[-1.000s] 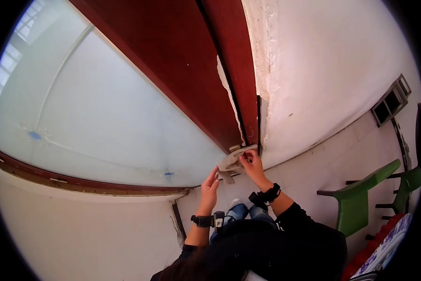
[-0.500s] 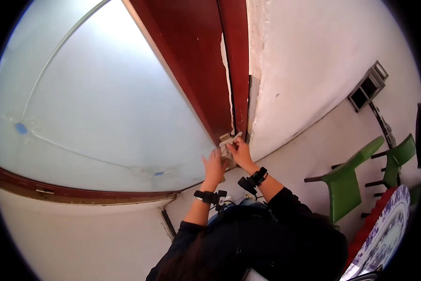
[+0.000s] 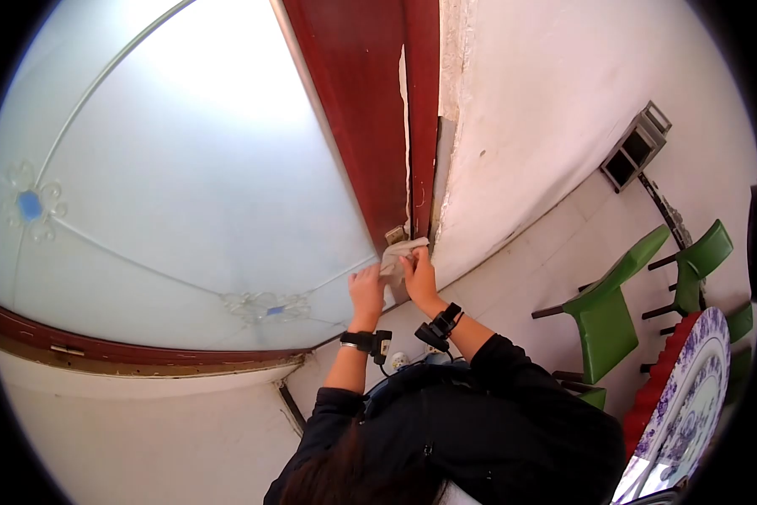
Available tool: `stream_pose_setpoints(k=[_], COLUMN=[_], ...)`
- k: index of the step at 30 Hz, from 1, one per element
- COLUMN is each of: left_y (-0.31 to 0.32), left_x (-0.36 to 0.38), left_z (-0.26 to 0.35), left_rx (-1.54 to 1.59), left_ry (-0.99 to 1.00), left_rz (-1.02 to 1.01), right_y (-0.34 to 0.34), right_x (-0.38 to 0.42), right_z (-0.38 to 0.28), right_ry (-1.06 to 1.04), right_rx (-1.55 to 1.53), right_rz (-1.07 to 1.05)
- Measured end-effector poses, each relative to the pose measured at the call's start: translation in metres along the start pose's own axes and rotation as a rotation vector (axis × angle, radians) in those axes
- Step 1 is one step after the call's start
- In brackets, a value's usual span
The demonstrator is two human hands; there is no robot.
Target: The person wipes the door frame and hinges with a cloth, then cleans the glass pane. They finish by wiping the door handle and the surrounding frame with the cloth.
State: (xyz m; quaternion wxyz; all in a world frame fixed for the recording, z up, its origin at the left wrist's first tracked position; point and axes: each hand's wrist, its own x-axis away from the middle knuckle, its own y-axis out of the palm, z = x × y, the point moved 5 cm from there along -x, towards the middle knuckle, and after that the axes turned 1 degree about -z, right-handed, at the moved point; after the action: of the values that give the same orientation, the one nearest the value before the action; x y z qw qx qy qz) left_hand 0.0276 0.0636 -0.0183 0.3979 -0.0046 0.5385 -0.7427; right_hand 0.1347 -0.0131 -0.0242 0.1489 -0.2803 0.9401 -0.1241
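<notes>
A beige-grey cloth [image 3: 402, 249] is bunched between my hands, low on the dark red door frame [image 3: 349, 93]. My right hand [image 3: 421, 278] pinches the cloth's right end. On the left, my left hand [image 3: 366, 293] is closed with its fingers at the cloth's lower left edge, close to the frosted glass pane [image 3: 185, 168]. Just above the cloth, a small brass-coloured metal fitting [image 3: 395, 235] sits on the red wood. Both wrists carry black strapped devices. Part of the cloth is hidden behind my fingers.
To the right stand green chairs [image 3: 605, 332] and a round table with a purple-patterned cover [image 3: 690, 421] and red edging. A grey metal frame [image 3: 637, 147] lies farther off by the wall. The white wall [image 3: 538, 101] beside the door has chipped plaster.
The view has shifted slightly, and the door frame appears more upright. My left hand has gone from spread fingers to closed at the cloth. The cloth now looks more stretched out between my hands.
</notes>
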Motion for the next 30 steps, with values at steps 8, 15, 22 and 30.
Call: stream_pose_setpoints(k=[8,15,22,30], left_y=[0.006,-0.042,-0.034,0.007], left_x=[0.031,0.045,-0.001,0.007], left_z=[-0.053,-0.05,0.009,-0.018], left_rx=[0.069,0.371,0.353,0.151], left_ry=[-0.303,-0.402,-0.091,-0.034], left_rz=[-0.127,0.106,0.035,-0.138], right_y=[0.025,0.003,-0.014,0.002], right_x=[0.034,0.038,0.033,0.023], right_z=[0.012,0.012,-0.008,0.03], right_ry=[-0.056,-0.011,0.028,0.129], right_rx=[0.011,-0.121,-0.181,-0.261], right_rz=[-0.423,-0.51,-0.488,-0.396])
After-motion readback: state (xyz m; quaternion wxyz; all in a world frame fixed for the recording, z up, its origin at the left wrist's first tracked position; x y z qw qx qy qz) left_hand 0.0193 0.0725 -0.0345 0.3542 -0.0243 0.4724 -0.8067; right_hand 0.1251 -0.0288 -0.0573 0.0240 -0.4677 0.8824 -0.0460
